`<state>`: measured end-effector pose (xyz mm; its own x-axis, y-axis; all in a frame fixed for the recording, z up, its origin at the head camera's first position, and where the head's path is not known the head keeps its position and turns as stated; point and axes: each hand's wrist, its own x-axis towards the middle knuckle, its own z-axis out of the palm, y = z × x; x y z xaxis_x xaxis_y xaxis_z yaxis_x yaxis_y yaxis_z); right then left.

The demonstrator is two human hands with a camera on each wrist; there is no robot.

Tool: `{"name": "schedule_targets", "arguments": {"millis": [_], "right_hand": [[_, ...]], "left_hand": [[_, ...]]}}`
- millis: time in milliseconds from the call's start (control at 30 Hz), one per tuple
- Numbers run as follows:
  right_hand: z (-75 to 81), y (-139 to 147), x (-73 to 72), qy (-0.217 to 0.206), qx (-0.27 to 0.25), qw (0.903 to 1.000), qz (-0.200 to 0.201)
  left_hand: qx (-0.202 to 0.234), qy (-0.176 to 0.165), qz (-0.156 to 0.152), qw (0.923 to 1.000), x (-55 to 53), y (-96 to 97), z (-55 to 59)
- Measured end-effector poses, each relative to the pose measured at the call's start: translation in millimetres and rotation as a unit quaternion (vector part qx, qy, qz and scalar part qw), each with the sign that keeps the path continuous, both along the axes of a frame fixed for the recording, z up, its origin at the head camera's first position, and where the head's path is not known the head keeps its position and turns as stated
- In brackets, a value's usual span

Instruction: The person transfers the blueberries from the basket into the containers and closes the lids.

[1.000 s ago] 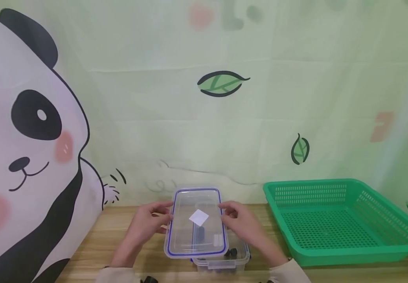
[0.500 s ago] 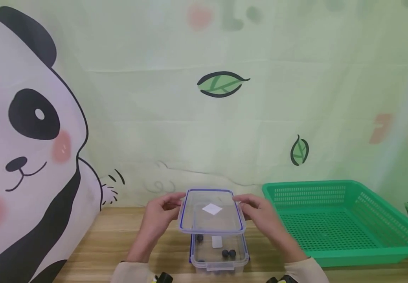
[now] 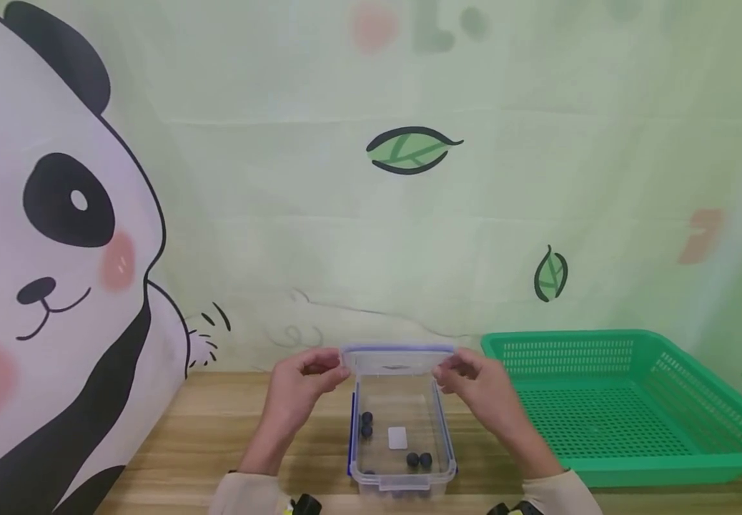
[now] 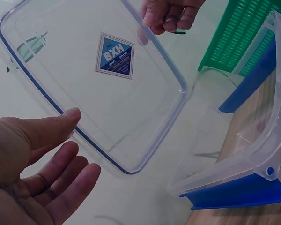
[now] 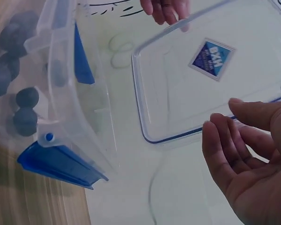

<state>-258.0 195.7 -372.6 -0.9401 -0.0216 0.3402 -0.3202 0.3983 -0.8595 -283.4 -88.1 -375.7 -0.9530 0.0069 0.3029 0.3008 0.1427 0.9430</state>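
Observation:
A clear plastic lid with a blue seal is held up between both hands, tilted almost edge-on in the head view. My left hand pinches its left edge between thumb and fingers; my right hand pinches the right edge. A blue label sits in the middle of the lid. Below and nearer stands the uncovered clear food container, its blue side clips hanging down. Inside it lie several small dark round blueberry-like balls and a white square on the bottom.
A green perforated plastic basket stands on the wooden table to the right, close to the right forearm. Behind the table hangs a pale green backdrop printed with a panda and leaves.
Both hands have carried the lid rightward over the container and tilted it from facing the head camera to nearly edge-on. The container's inside and the dark balls now show more fully.

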Motion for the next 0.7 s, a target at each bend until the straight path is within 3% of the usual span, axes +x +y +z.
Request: {"name": "schedule_targets", "arguments": {"millis": [367,700], "right_hand": [[-1.2,0.4,-2.0,0.073,0.042,0.9952,-0.049],[-0.1,-1.2,-1.1,0.059,0.041,0.9953,-0.065]], "left_hand": [[-0.050,-0.005,0.011,0.9987,1.1,-0.1,1.2],[-0.007,0.011,-0.027,0.9996,2.1,4.7,-0.5]]}}
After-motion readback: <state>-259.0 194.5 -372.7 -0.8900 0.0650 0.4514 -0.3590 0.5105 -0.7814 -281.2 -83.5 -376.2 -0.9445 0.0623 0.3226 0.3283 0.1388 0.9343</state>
